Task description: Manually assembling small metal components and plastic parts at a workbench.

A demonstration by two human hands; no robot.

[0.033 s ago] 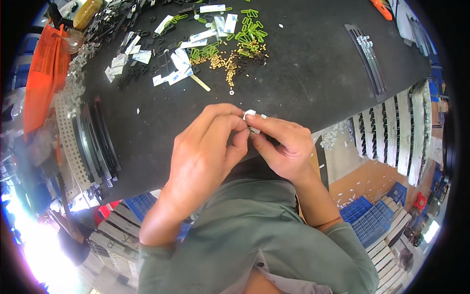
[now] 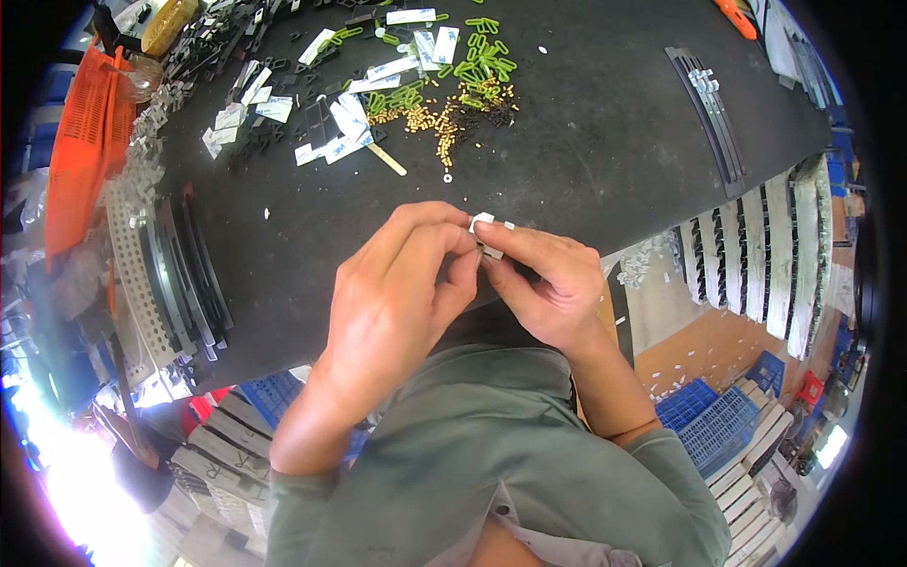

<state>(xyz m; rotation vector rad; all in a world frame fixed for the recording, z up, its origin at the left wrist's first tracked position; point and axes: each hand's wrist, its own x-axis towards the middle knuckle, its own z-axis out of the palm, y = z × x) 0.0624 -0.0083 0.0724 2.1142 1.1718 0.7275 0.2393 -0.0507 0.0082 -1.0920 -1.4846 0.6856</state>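
Note:
Close in front of my body, both hands meet over the near edge of the table, fingertips together around a small white part [image 2: 483, 218]. My left hand [image 2: 402, 279] pinches it from the left with thumb and fingers. From the other side, the thumb and curled fingers of my right hand [image 2: 556, 288] press on it. Only bits of white show between the fingers, so its full shape is hidden. Beyond my hands lie small brass pieces [image 2: 444, 142], bright green oblong rings [image 2: 484, 66] and white adhesive strips [image 2: 392, 68]. A small white ring [image 2: 448, 178] lies nearer.
Long dark curved strips [image 2: 710, 123] lie at the right of the black table [image 2: 586, 123], others [image 2: 189, 265] at the left beside an orange perforated basket [image 2: 80, 151]. Black parts [image 2: 213, 47] fill the far left. Blue crates [image 2: 713, 430] and stacked pale strips [image 2: 756, 250] stand lower right.

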